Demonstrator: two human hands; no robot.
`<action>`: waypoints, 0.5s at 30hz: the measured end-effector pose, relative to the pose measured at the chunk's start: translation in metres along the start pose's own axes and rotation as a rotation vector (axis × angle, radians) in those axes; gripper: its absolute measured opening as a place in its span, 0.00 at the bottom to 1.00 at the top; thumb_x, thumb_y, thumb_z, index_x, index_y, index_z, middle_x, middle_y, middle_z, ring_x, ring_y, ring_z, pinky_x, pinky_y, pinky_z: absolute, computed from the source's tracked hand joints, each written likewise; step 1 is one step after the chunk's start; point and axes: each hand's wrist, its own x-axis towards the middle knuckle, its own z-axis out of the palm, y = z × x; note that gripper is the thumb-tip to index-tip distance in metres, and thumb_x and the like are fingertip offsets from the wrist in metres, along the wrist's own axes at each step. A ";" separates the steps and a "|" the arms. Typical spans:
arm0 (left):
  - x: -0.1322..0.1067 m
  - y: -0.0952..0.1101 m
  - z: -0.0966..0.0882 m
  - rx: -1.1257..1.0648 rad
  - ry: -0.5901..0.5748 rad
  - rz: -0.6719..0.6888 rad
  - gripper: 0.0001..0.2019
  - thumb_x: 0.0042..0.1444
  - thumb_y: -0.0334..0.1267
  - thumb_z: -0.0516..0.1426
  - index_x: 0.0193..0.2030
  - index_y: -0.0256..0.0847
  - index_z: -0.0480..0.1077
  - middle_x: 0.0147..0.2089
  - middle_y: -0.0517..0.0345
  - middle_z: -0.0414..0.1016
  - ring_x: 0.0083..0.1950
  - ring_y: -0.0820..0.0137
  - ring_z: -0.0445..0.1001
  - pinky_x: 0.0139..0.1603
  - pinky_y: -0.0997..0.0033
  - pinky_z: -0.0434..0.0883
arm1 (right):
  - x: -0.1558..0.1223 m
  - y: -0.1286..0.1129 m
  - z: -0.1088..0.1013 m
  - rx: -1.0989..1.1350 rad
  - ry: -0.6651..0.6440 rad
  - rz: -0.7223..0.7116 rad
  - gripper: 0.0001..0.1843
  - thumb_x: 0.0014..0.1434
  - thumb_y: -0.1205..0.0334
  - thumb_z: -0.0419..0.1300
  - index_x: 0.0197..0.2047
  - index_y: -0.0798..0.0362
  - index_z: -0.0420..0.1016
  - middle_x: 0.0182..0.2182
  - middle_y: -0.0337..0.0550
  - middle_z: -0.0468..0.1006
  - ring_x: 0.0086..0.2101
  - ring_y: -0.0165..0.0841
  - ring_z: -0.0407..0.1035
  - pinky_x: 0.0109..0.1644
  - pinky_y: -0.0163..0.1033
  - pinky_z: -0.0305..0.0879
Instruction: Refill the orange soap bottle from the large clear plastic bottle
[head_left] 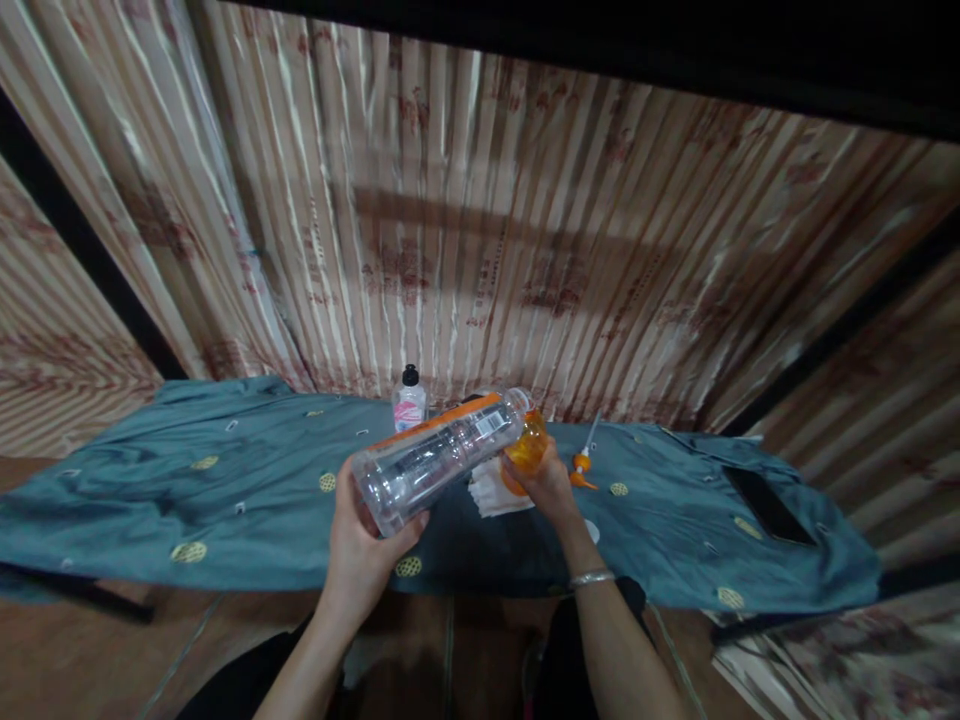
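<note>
Left grip (pixel 366 540) holds the clear bottle (pixel 431 462), right grip (pixel 550 482) the amber bottle (pixel 530 442): best tilt slowly, mouths aligned, inside the tabletop's near edge (pixel 262 578).

My clear bottle (pixel 427 468) has an orange label (pixel 450 413), my other bottle (pixel 530 445) is amber; the teal cloth (pixel 262 500) bears yellow motifs (pixel 188 552).

Holds a big clear bottle (pixel 431 465) tipped in the left hand (pixel 364 550), top end at the small orange bottle (pixel 530 442) in the right hand (pixel 551 485). Has an orange pump (pixel 581 463) nearby on the blue-green cloth (pixel 259 500).
</note>
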 end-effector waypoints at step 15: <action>0.002 0.001 0.001 -0.016 0.004 -0.043 0.48 0.23 0.44 0.74 0.57 0.44 0.64 0.55 0.47 0.76 0.57 0.51 0.79 0.56 0.55 0.79 | -0.001 -0.005 0.000 -0.012 0.010 0.007 0.37 0.57 0.49 0.70 0.64 0.53 0.64 0.50 0.56 0.87 0.50 0.54 0.83 0.54 0.55 0.79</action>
